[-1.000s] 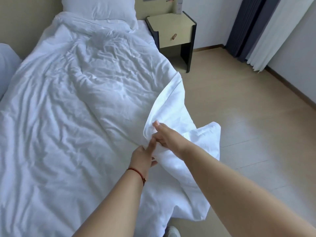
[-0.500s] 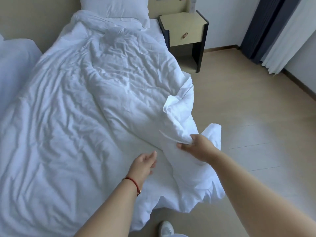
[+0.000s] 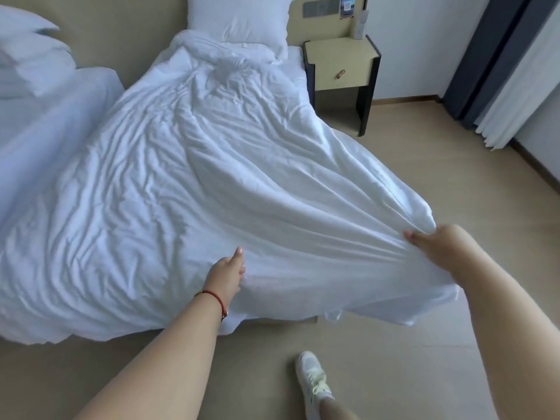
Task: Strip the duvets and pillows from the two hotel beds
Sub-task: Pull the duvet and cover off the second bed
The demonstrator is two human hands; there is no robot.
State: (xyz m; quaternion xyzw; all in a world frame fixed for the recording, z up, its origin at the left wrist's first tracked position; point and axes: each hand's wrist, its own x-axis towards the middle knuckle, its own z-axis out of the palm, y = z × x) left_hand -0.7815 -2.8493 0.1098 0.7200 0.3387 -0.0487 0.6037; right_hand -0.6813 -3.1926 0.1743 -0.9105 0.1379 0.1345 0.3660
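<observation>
Duvet [image 3: 188,189]: white, soft, heavily creased, spread over the bed, near right corner drawn out past the bed's foot above the floor [image 3: 424,177]. Mattress and frame wholly hidden under it. Right hand [image 3: 436,242] gripping that corner, fabric gathered into tight radiating folds; fingers buried in the cloth, only the thumb showing. Left hand [image 3: 225,275] at the duvet's near edge, left of the right hand, thumb laid on top; other fingers hidden beneath the fabric, grip impossible to confirm. Thin red bracelet [image 3: 213,297] on the left wrist. Pillow [image 3: 239,22] at the duvet's far end, plump, white, top cut off by the frame. Nightstand [image 3: 342,71] right of the duvet's head: pale boxy top, dark sides, small knob. Second bed [image 3: 39,86] left of the duvet, only partly in frame, bedding rumpled. White laced shoe [image 3: 313,380] on the floor below the duvet's near edge. Curtains [image 3: 509,71] far right, cut off.
</observation>
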